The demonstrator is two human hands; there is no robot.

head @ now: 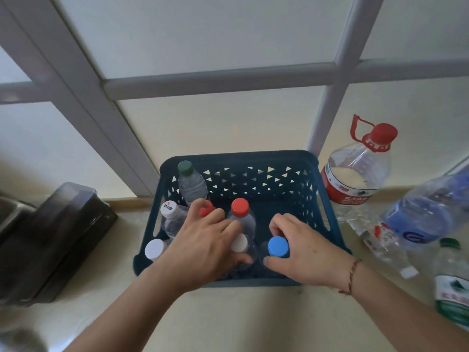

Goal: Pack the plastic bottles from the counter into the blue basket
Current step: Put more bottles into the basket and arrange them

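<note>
Blue lattice basket w/ clear ribbed bottles, both hands in.

Upright bottles crowd the blue basket's left and front; its back-right corner stays open.

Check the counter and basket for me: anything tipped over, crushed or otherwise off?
In the blue basket the bottles stand upright. On the counter right of it, a small clear bottle lies on its side and looks crumpled, and the blue-labelled bottle beside it also lies tipped over.
</note>
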